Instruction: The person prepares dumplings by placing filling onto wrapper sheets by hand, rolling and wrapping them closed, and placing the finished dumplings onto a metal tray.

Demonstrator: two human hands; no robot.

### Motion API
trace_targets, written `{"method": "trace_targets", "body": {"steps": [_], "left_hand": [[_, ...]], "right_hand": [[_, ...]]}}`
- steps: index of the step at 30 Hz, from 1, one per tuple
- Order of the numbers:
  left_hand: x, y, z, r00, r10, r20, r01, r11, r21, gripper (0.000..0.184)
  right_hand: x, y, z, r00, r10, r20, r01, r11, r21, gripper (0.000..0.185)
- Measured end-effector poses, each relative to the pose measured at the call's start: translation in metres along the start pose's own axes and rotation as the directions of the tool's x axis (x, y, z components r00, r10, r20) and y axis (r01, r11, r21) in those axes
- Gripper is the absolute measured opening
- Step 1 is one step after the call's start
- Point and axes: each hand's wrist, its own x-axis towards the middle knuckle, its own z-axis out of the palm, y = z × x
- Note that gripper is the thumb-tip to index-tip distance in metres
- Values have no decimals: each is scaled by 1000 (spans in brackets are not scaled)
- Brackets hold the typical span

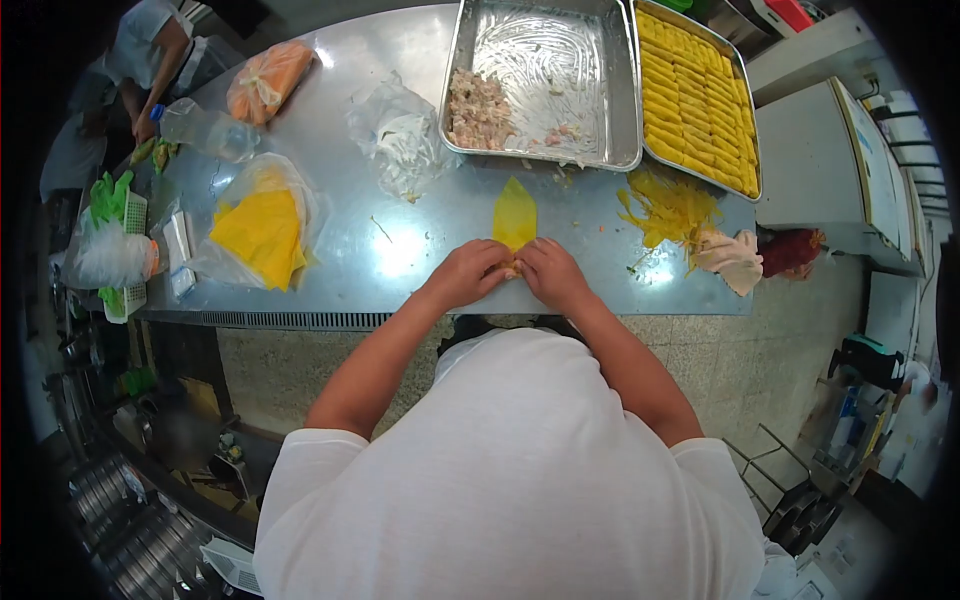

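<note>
A yellow wrapper sheet (515, 212) lies on the steel table, its pointed end away from me. At its near end my left hand (474, 271) and my right hand (549, 271) pinch the folded edge, fingertips almost meeting. A little pinkish filling shows between the fingers. Beyond the sheet stands a deep metal pan (575, 85) with minced filling (478, 108) heaped at its left side. To its right, a tray (756, 140) holds rows of yellow rolls (697, 100). A stack of yellow wrappers (262, 235) rests in an open plastic bag on the left.
Yellow scraps (672, 208) and a beige cloth (729, 258) lie near the right table edge. A crumpled plastic bag (402, 135), a clear bottle (210, 130), a bag of orange food (268, 83) and a basket (133, 250) occupy the left. Another person (150, 50) stands at the far left.
</note>
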Motion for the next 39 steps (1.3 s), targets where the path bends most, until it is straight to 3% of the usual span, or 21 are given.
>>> {"method": "trace_targets", "body": {"steps": [2, 5, 6, 8, 10, 12, 13, 14, 17, 21, 23, 24, 26, 32, 33, 35, 37, 38, 39], "left_hand": [[1, -2, 1, 1000, 16, -15, -16, 1000, 13, 18], [11, -3, 1, 997, -42, -68, 48, 995, 91, 13], [15, -1, -1, 996, -69, -48, 71, 996, 56, 11], [14, 0, 0, 995, -97, -24, 98, 995, 18, 9], [12, -2, 3, 984, 110, -142, -98, 991, 87, 11], [8, -2, 4, 980, 147, -132, -136, 987, 91, 11], [6, -1, 4, 975, 185, -125, -174, 980, 92, 13], [6, -2, 3, 975, 185, -123, -175, 980, 91, 13], [6, -5, 3, 986, 169, 7, -169, 982, 90, 15], [5, -3, 5, 1000, 24, 5, -24, 995, 99, 14], [6, -2, 9, 1000, 1, -11, 0, 996, 91, 15], [6, -2, 10, 998, 26, -50, -20, 995, 102, 16], [4, 0, 11, 995, 50, -86, -40, 993, 114, 18], [0, 1, 4, 999, 46, 9, -46, 993, 108, 19], [1, 0, 7, 1000, -7, -22, 9, 996, 87, 18], [5, -1, 7, 997, -61, -56, 65, 996, 67, 17], [13, 0, 3, 971, -238, -2, 238, 970, 53, 17], [16, 3, -1, 970, -243, -4, 243, 969, 52, 17], [19, 6, -5, 938, -344, 40, 346, 937, -54, 18]], "right_hand": [[5, 1, -3, 996, 52, 69, -54, 998, 28, 12], [12, -20, -19, 992, 124, 25, -126, 980, 151, 18], [11, -20, -19, 992, 118, 32, -122, 981, 153, 18], [6, -17, -16, 999, -34, -21, 34, 999, 31, 25], [2, -11, -10, 1000, -31, -7, 31, 999, 27, 29], [2, -7, -8, 1000, -26, 4, 25, 999, 26, 33], [2, -6, -11, 996, 31, 89, -37, 997, 72, 32], [2, -5, -15, 981, 81, 176, -102, 989, 112, 31], [4, 1, -24, 963, 121, 240, -178, 956, 233, 27], [18, -1, -29, 966, 182, 185, -223, 946, 235, 23], [39, 11, -26, 1000, 6, -10, -6, 1000, 30, 23], [49, 17, -22, 1000, 9, -14, -9, 1000, 29, 23], [65, 29, -15, 988, 42, 149, -15, 984, -177, 26], [79, 45, -9, 987, 10, 158, 26, 973, -229, 31], [78, 42, -12, 987, 7, 158, 30, 973, -230, 31], [71, 28, -23, 997, 74, -28, -73, 997, 22, 30], [53, 5, -39, 996, 75, -46, -73, 996, 42, 31], [40, -6, -41, 994, 91, -64, -87, 994, 63, 32], [29, -14, -38, 994, 94, -62, -90, 994, 64, 32]]}}
